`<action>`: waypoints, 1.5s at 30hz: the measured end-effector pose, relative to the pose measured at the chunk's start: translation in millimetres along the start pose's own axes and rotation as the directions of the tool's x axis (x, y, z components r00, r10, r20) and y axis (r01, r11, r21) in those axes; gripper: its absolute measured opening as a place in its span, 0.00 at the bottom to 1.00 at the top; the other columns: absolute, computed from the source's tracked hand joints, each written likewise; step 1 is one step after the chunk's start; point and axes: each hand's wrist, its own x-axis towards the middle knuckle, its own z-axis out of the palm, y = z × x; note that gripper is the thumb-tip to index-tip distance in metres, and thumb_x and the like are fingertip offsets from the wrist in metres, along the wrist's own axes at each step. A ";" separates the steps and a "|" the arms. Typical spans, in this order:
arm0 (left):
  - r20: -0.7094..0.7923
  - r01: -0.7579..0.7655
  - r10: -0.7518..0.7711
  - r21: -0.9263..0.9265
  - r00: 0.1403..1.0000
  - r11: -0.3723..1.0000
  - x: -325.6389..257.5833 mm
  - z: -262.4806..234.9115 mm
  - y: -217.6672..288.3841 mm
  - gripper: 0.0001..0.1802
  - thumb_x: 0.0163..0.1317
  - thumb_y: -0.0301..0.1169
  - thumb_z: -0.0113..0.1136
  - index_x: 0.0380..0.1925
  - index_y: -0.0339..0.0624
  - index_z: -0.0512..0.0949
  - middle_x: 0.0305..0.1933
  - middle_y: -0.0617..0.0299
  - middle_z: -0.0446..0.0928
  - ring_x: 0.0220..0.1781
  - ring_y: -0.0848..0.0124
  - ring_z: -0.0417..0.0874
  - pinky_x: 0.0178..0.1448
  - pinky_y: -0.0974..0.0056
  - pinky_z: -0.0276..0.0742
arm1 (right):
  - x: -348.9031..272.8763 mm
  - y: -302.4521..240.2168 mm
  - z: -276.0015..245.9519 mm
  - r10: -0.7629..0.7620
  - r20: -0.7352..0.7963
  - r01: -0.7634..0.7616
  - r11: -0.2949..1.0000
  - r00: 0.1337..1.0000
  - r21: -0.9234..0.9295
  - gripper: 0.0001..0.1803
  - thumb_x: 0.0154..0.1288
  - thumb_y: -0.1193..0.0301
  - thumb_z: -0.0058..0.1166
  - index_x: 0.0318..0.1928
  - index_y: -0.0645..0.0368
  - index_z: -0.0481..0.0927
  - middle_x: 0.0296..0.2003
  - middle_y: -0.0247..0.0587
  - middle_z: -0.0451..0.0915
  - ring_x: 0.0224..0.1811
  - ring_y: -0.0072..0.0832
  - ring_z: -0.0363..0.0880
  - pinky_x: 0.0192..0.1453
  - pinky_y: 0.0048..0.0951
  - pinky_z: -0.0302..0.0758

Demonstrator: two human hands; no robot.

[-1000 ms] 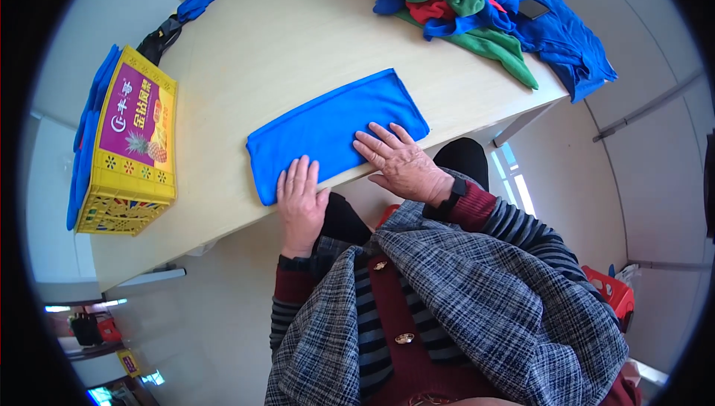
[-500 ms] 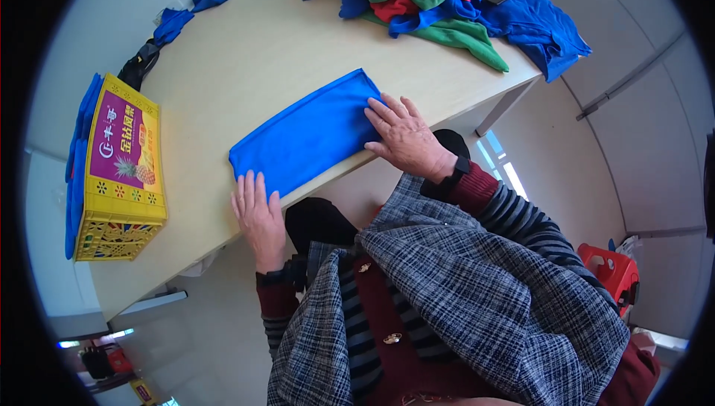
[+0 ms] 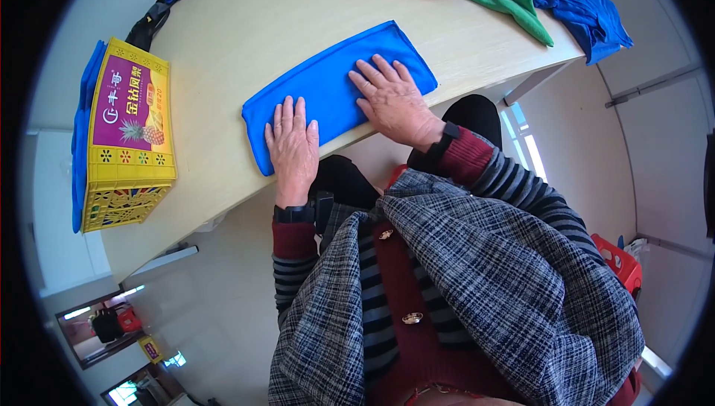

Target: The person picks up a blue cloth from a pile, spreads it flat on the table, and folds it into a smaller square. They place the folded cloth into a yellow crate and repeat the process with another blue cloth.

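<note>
A folded blue cloth (image 3: 335, 71) lies flat near the front edge of the table, a long rectangle slanting up to the right. My left hand (image 3: 293, 145) rests on its left part, fingers stretched out and pointing away from me. On the cloth's right half lies my right hand (image 3: 393, 102), palm down with the fingers slightly spread. Neither hand grips the cloth; both press flat on top of it.
To the left stands a yellow crate (image 3: 130, 175) with blue cloth over its far side. A heap of blue, green and red cloths (image 3: 514, 4) covers the table's far right. A red plastic object (image 3: 620, 264) is on the floor at right.
Both hands have shifted inward over the cloth, the left one from its left end and the right one from its right edge. My view has also moved a little.
</note>
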 end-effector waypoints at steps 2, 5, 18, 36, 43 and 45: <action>0.034 0.063 -0.064 0.036 0.997 0.997 -2.1 -1.3 -12.4 0.31 0.80 0.47 0.37 0.76 0.43 0.62 0.81 0.52 0.58 0.83 0.54 0.55 0.83 0.47 0.46 | -3.5 15.3 -0.7 0.029 -0.022 -0.030 0.999 0.999 -0.029 0.29 0.79 0.57 0.43 0.74 0.54 0.66 0.76 0.46 0.62 0.79 0.48 0.55 0.81 0.54 0.49; 0.027 0.107 -0.107 -0.006 0.994 0.994 -8.4 -3.4 -30.7 0.32 0.80 0.47 0.36 0.76 0.43 0.61 0.81 0.51 0.57 0.83 0.54 0.53 0.83 0.49 0.45 | -8.9 37.8 -2.6 0.110 -0.063 -0.115 0.990 0.992 -0.084 0.29 0.79 0.58 0.43 0.75 0.53 0.65 0.76 0.45 0.62 0.79 0.49 0.55 0.81 0.54 0.50; -0.019 0.353 -0.353 0.125 0.935 0.927 -19.8 -21.8 -59.9 0.31 0.78 0.44 0.44 0.76 0.43 0.62 0.81 0.49 0.58 0.83 0.54 0.55 0.83 0.46 0.47 | -6.0 75.0 -23.7 0.219 -0.111 -0.242 0.932 0.969 -0.272 0.30 0.78 0.59 0.45 0.75 0.53 0.63 0.75 0.47 0.62 0.78 0.50 0.58 0.80 0.55 0.53; 0.035 0.114 -0.113 -0.034 0.993 0.993 20.0 7.7 -50.6 0.34 0.78 0.53 0.40 0.78 0.53 0.59 0.82 0.56 0.56 0.84 0.55 0.51 0.83 0.42 0.43 | 47.6 21.2 10.1 0.030 0.080 -0.018 0.989 0.996 -0.147 0.34 0.80 0.46 0.36 0.78 0.48 0.61 0.79 0.44 0.57 0.81 0.49 0.51 0.82 0.54 0.47; -0.039 0.358 -0.361 -0.072 0.932 0.931 -1.3 6.5 -87.9 0.35 0.75 0.55 0.45 0.72 0.44 0.67 0.80 0.50 0.59 0.82 0.54 0.56 0.80 0.44 0.51 | 39.8 54.3 -3.6 0.155 0.077 -0.144 0.980 0.985 -0.136 0.34 0.80 0.46 0.37 0.77 0.49 0.61 0.79 0.45 0.57 0.82 0.49 0.49 0.83 0.54 0.46; 0.066 0.459 -0.457 -0.013 0.887 0.888 9.6 -19.5 -61.7 0.31 0.72 0.52 0.52 0.62 0.38 0.74 0.73 0.44 0.67 0.75 0.49 0.66 0.74 0.43 0.61 | 31.4 65.8 -7.3 0.215 0.077 -0.204 0.970 0.973 -0.135 0.34 0.80 0.46 0.37 0.77 0.49 0.61 0.79 0.45 0.57 0.82 0.49 0.49 0.83 0.54 0.46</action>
